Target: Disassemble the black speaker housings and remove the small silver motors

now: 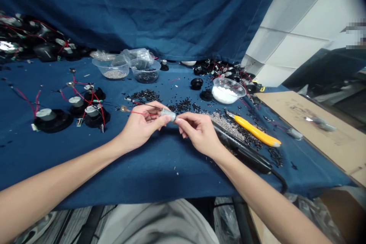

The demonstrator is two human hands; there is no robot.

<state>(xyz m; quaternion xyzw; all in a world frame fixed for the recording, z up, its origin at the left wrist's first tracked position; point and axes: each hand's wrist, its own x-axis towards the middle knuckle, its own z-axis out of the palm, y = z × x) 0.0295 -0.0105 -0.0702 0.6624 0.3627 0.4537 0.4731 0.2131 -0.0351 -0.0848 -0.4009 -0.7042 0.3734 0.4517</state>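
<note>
Between the thumb and fingers of my left hand (143, 124) is a small silver cylindrical motor (168, 114), lying roughly sideways. Red wires (143, 113) run from its left end to a small tan part (124, 108) beyond my left hand. My right hand (200, 131) is closed in a pinch at the motor's right end; whether a tiny part sits between those fingertips is hidden. Behind both hands, small black pieces (183, 105) are scattered over the blue cloth. Next to my right hand lies a pile of small metal pieces (227, 124).
A yellow cutter (257, 131) and a black corded tool (243, 148) lie on the right. Black bases with motors (51, 118) stand on the left. Clear bowls (111, 70) are at the back, and one bowl (228, 91) holds white material. Cardboard (320, 122) covers the right side.
</note>
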